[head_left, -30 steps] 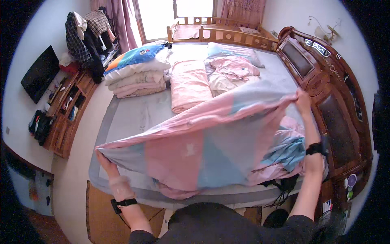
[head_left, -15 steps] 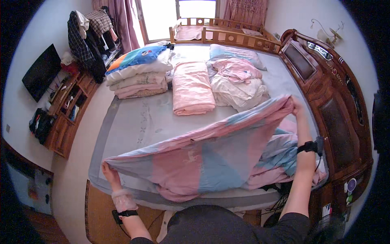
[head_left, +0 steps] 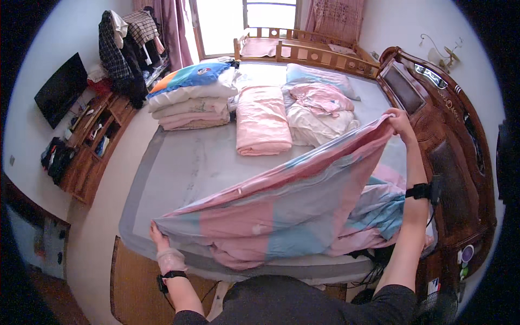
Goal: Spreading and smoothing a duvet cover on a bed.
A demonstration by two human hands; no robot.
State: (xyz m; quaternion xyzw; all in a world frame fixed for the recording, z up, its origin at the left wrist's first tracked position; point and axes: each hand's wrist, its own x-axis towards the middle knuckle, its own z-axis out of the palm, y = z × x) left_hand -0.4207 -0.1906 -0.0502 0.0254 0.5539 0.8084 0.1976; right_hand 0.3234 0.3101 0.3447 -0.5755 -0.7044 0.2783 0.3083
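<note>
A pink, blue and grey duvet cover (head_left: 295,216) is stretched between my hands above the near part of the bed. My left hand (head_left: 158,236) is closed on its left corner, low by the mattress edge. Higher up at the right, my right hand (head_left: 401,124) grips the other corner near the headboard. The upper edge slopes between them, with a fold gaping near the right hand and a small pale tag on it. The cover's lower part hangs in loose folds, and more of the bunched cloth lies on the bed by my right forearm.
On the mattress (head_left: 179,157) stand a stack of folded quilts (head_left: 189,103), a folded pink quilt (head_left: 264,122), crumpled pink and white bedding (head_left: 320,116) and a pillow (head_left: 319,78). A dark wooden headboard (head_left: 449,146) rises at the right. Dark cables (head_left: 376,271) hang at the near edge.
My right hand has risen slightly with its corner, and my left hand has shifted a little to the right. The upper edge slopes more steeply and its fold gapes wider. The view has shifted slightly.
</note>
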